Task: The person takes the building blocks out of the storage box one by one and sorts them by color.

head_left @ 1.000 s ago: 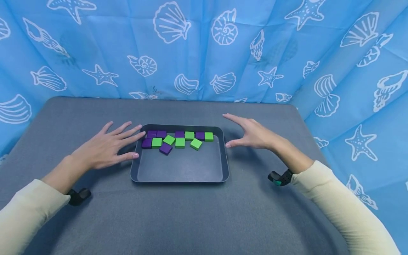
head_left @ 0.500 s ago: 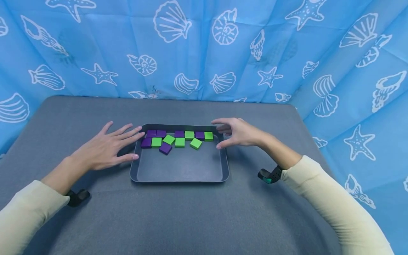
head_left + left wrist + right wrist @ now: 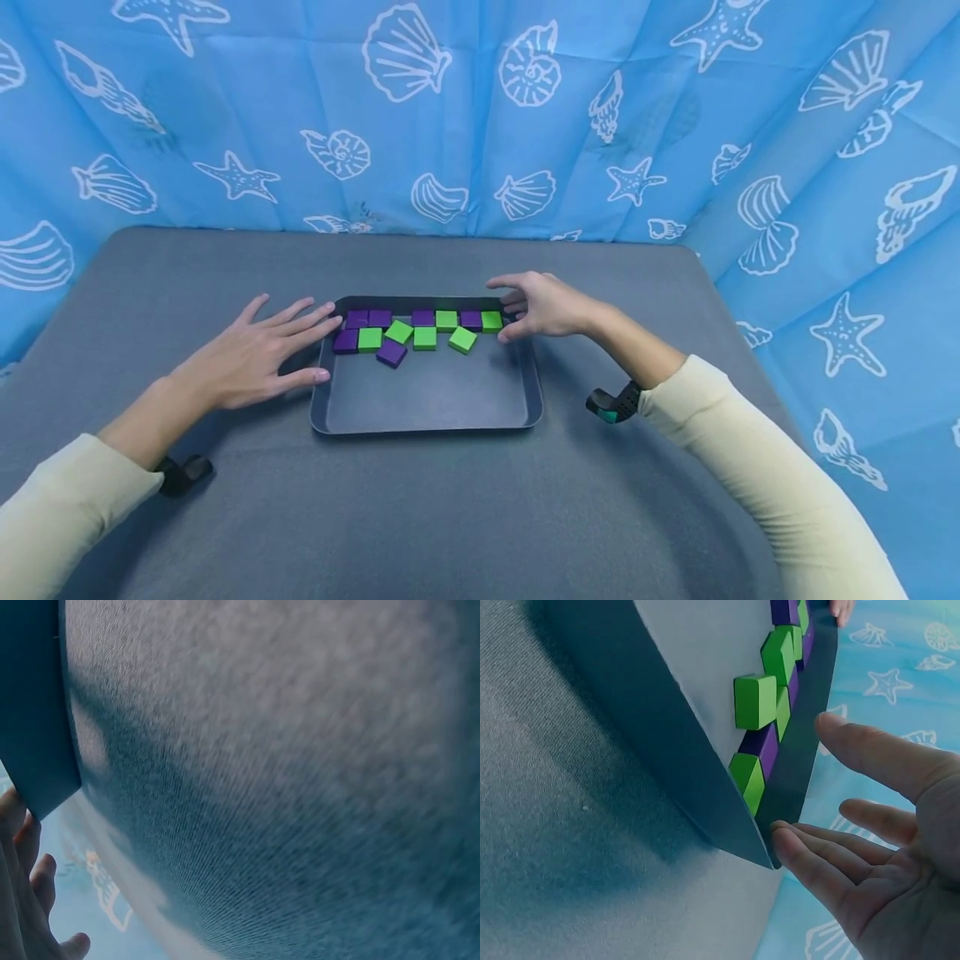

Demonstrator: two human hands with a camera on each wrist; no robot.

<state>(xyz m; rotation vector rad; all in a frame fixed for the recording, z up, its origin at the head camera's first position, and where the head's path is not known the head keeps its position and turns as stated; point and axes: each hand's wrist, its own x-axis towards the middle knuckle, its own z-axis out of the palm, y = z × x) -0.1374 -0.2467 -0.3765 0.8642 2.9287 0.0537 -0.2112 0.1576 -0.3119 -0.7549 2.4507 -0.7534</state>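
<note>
A dark baking tray (image 3: 427, 400) lies on the table, with several purple and green square blocks grouped along its far side. Some are turned askew, such as a purple block (image 3: 392, 353) and a green block (image 3: 462, 340). My left hand (image 3: 251, 358) is spread flat at the tray's left rim, its fingertips right at the edge. Over the tray's far right corner, my right hand (image 3: 551, 304) has thumb and fingers apart and nothing between them. Nearest to it is the green block at the row's right end (image 3: 491, 322); the right wrist view shows the fingers by the tray wall (image 3: 795, 787).
A grey cloth-covered table (image 3: 450, 517) surrounds the tray. Behind it and along the right hangs a blue curtain (image 3: 480, 117) with white shell and starfish prints. Black wrist devices, one on the left (image 3: 183, 475) and one on the right (image 3: 615, 402), hang below the sleeves.
My right hand has moved left from beside the tray to over its right end, the gap between thumb and fingers narrowing. The left hand and the blocks have stayed nearly in place.
</note>
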